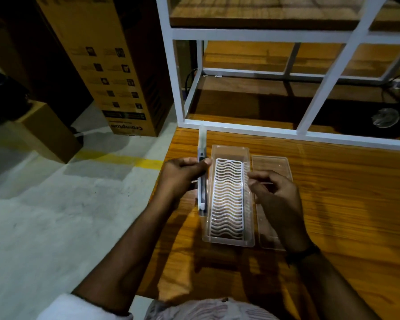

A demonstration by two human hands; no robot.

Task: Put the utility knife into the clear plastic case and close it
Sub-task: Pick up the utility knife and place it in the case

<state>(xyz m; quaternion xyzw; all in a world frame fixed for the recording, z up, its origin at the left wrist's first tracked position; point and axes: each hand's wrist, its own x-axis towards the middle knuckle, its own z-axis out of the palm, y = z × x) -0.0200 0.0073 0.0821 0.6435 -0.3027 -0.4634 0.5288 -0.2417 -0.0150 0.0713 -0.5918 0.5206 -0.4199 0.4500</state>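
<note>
My left hand grips a long, slim utility knife, pale with a dark slider, held lengthwise just left of the clear plastic case. The open case lies on the wooden table and holds a white wavy grid insert. Its clear lid lies flat to the right of the case. My right hand hovers over the case's right edge and the lid, fingers loosely curled, with nothing seen in it.
A white metal frame shelf with wooden boards stands at the table's back edge. A tall cardboard box and a smaller box stand on the concrete floor to the left. The table's left edge runs beside my left hand.
</note>
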